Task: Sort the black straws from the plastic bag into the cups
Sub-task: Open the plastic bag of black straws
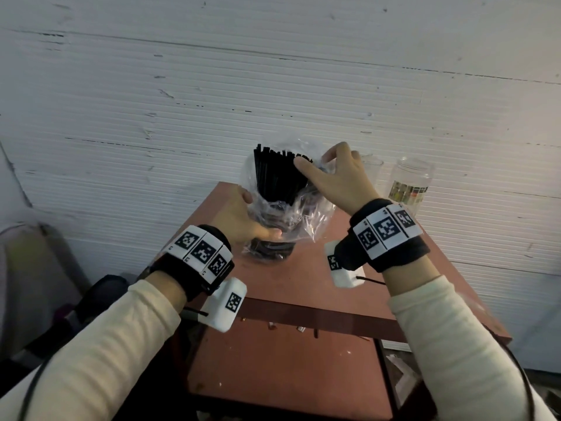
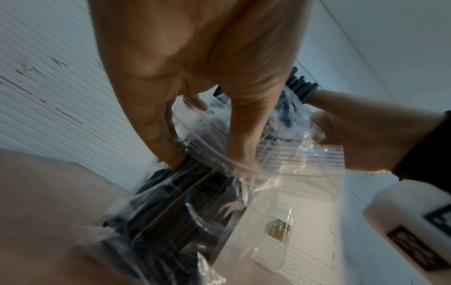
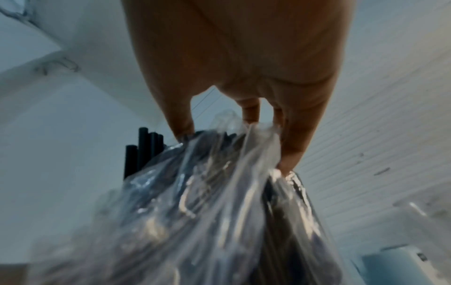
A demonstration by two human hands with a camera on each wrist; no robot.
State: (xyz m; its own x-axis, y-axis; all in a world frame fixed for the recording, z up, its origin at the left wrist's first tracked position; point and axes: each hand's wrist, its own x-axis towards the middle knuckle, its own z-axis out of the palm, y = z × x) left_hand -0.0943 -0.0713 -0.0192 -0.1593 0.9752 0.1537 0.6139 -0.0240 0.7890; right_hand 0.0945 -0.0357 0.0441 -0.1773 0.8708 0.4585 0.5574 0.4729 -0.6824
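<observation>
Clear plastic bag (image 1: pixel 282 214) of black straws (image 1: pixel 277 174) stands upright on the red counter (image 1: pixel 303 284), left hand (image 1: pixel 243 217) gripping its middle to steady it while right hand (image 1: pixel 337 180) apparently pinches straw tops, cups (image 1: pixel 372 170) far right.

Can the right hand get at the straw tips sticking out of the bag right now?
Probably yes. The right hand already pinches the plastic bag at its open mouth, beside the exposed black straws, and nothing lies between. The left hand holds the bag upright.
</observation>
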